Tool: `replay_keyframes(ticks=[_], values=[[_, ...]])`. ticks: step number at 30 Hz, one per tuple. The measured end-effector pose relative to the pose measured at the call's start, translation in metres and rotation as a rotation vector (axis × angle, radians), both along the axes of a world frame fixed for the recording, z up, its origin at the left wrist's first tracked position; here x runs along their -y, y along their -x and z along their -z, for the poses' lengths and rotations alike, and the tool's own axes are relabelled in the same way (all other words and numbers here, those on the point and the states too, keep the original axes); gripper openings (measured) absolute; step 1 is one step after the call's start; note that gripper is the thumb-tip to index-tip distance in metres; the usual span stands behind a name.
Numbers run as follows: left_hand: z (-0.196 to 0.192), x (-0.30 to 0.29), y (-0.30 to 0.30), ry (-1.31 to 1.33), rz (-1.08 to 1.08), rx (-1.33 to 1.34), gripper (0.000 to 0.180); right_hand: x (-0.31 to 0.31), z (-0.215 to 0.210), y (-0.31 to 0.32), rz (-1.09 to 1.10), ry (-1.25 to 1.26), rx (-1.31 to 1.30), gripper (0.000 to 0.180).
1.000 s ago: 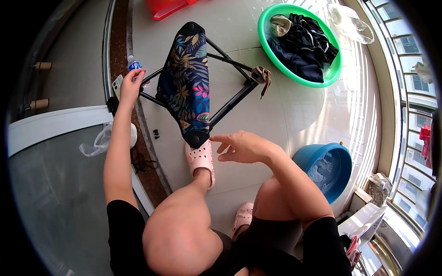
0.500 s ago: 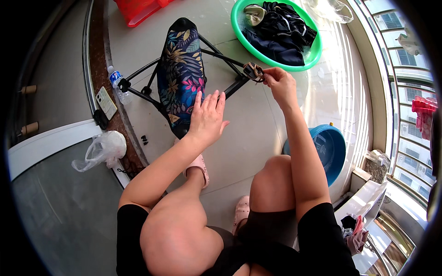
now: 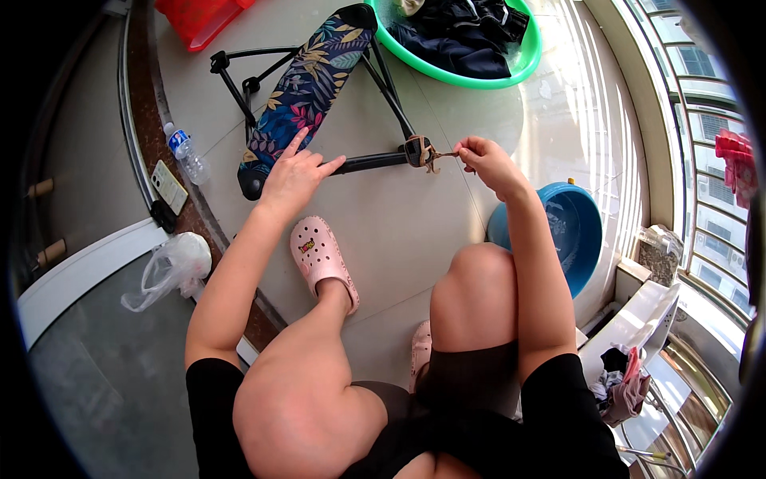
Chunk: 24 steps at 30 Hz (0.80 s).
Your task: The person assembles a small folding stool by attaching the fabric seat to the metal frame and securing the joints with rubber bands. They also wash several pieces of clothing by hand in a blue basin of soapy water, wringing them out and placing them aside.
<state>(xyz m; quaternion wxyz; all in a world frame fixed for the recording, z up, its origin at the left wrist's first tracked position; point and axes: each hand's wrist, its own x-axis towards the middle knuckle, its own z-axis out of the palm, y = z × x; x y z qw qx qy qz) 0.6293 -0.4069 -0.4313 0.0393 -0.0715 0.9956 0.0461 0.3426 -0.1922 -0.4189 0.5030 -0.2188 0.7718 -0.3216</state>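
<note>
A folding stool [image 3: 311, 84] with a dark leaf-and-flower fabric seat and black tube legs lies tipped on its side on the tiled floor. My left hand [image 3: 294, 180] is at the near end of the seat and a black tube, its fingers spread apart and some pointing along the fabric. At the right end of that tube, a tan cord [image 3: 433, 157] is tangled around the black leg joint [image 3: 414, 150]. A stretch of the cord runs taut into my right hand [image 3: 490, 165], where thumb and fingers pinch it.
A green basin [image 3: 455, 77] of dark clothes stands beyond the stool, and a blue bucket [image 3: 576, 231] beside my right knee. On the left are a water bottle [image 3: 190, 160], a phone [image 3: 169, 186] and a white plastic bag [image 3: 177, 267]. A red bag [image 3: 195, 22] lies far left.
The stool has swung round, its far end going right and its near end left. My left hand has shifted left, and the cord between the joint and my right hand is now drawn out longer.
</note>
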Motion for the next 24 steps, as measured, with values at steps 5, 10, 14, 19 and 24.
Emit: replay_keyframes(ticks=[5, 10, 14, 19, 24], values=[[0.005, 0.012, -0.005, -0.026, -0.027, -0.007, 0.054, 0.0, 0.0, -0.008, -0.255, 0.043, -0.194, 0.02], [-0.016, -0.03, 0.028, -0.294, -0.246, -0.203, 0.032, 0.017, -0.026, -0.029, -0.137, 0.207, -0.228, 0.021], [-0.017, -0.061, 0.056, -0.684, -0.38, -0.254, 0.049, 0.022, -0.024, -0.034, -0.211, 0.15, -0.32, 0.017], [0.0, -0.073, 0.071, -0.774, -0.433, -0.176, 0.067, 0.02, -0.027, -0.041, -0.291, 0.319, -0.567, 0.01], [-0.008, -0.068, 0.064, -0.685, -0.411, -0.323, 0.059, 0.02, -0.04, -0.05, -0.294, 0.432, -0.633, 0.008]])
